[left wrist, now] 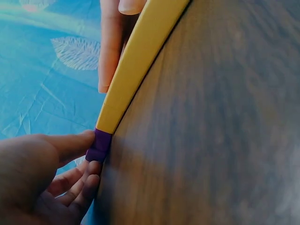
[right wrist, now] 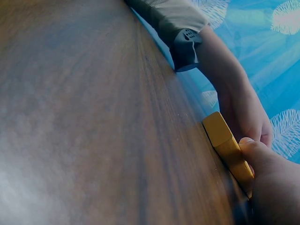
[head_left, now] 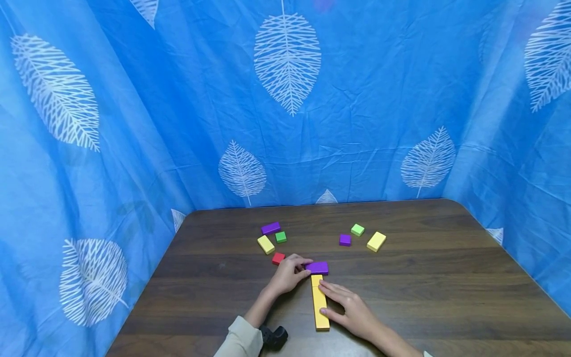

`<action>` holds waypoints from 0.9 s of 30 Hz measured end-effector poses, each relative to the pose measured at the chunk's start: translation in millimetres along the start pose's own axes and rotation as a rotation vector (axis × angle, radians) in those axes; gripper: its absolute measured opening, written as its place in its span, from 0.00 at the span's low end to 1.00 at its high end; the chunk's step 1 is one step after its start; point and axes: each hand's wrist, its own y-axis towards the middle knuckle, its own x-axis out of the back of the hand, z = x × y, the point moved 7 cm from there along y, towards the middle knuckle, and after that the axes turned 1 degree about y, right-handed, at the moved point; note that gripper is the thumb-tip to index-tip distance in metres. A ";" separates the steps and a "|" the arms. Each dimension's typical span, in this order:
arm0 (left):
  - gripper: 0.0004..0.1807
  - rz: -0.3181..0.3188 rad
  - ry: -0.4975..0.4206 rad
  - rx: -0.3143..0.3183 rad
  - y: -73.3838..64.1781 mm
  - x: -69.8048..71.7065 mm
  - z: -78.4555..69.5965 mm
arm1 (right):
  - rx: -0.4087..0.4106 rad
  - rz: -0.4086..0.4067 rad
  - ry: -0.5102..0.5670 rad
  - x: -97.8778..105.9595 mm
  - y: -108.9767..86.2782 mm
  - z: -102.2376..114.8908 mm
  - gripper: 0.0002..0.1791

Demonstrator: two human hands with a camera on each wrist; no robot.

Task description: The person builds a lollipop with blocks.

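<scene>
- L hand [head_left: 286, 275] pinching purple block [head_left: 317, 268] at far end of yellow row [head_left: 318, 302].
- R hand [head_left: 350, 308], fingers fairly straight, touching yellow row's R side.
- Red block [head_left: 278, 258] nr L hand, on wood surface [head_left: 428, 282].

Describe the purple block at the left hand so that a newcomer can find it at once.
On the dark wood-grain table, find the row of yellow blocks beside the right hand. The purple rectangular block lies at the row's far end, pinched by the left hand. Unlike the other purple blocks, one farther left and one farther right, this one alone is held.
</scene>
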 end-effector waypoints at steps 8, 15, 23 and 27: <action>0.14 0.004 -0.054 -0.021 -0.7 -0.5 4.6 | -0.002 0.000 -0.010 0.0 -0.4 -0.2 0.27; 0.14 0.019 -0.073 -0.023 -1.0 -0.9 6.4 | -0.014 0.001 -0.013 0.5 -0.5 -0.3 0.28; 0.14 0.037 -0.085 -0.014 -1.9 0.1 5.6 | -0.012 0.003 -0.004 0.3 -0.2 0.0 0.28; 0.14 0.041 -0.089 -0.022 -1.9 0.9 6.2 | -0.014 0.005 -0.003 0.2 0.0 0.1 0.28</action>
